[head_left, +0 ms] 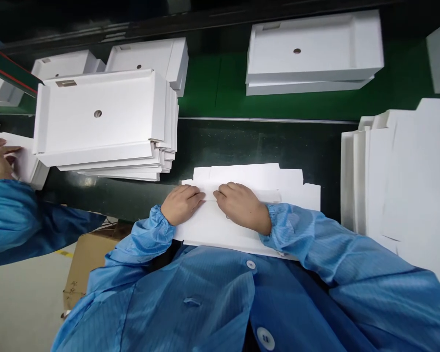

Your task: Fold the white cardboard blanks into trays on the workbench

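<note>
Beneath my left hand [181, 204] and right hand [242, 205], both with fingers half curled on its folded flap [268, 196], though whether they pinch it I cannot tell, lies a white card sheet [212, 225] on the dark worktop [234, 142], with stacked white trays [117, 124] beyond and left of my left hand.

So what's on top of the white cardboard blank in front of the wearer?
The left hand and right hand rest on the cardboard blank, across its narrow strip. What lies directly beneath both hands is covered.
</note>
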Tool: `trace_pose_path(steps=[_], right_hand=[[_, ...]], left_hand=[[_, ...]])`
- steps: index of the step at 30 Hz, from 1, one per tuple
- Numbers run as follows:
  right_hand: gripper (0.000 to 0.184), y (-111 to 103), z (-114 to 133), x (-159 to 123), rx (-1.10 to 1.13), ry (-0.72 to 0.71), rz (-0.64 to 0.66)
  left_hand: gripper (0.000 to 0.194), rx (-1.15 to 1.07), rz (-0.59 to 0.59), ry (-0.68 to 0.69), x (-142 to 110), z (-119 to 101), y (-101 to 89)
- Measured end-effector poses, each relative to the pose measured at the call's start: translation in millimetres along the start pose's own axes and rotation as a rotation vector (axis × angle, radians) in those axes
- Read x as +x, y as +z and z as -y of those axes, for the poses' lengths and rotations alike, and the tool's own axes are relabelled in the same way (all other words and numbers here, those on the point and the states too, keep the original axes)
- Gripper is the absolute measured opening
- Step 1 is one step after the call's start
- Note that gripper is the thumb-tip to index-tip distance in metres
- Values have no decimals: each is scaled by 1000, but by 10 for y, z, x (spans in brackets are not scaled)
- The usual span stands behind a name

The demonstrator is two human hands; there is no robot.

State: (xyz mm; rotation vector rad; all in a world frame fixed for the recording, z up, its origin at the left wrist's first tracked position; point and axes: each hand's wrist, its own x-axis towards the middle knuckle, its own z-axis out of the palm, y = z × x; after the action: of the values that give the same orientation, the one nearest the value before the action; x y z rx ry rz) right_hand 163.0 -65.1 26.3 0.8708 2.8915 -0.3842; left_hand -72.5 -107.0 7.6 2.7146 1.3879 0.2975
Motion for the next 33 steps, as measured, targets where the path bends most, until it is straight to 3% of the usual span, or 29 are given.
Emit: trace_pose_path(steps=[7, 16, 22, 33], right_hand=[[29, -6, 29, 50, 0, 68, -4], [33, -27, 76, 10, -7, 66, 28], [38, 12, 117, -94, -44, 48, -3], [29, 33, 70, 38, 15, 56, -53]], left_hand=[[24, 24, 55, -29, 28, -4, 25], [25, 76, 84, -191, 14, -162, -7], [25, 23, 69, -179, -62, -169, -30], [24, -83, 76, -125, -154, -25, 3]])
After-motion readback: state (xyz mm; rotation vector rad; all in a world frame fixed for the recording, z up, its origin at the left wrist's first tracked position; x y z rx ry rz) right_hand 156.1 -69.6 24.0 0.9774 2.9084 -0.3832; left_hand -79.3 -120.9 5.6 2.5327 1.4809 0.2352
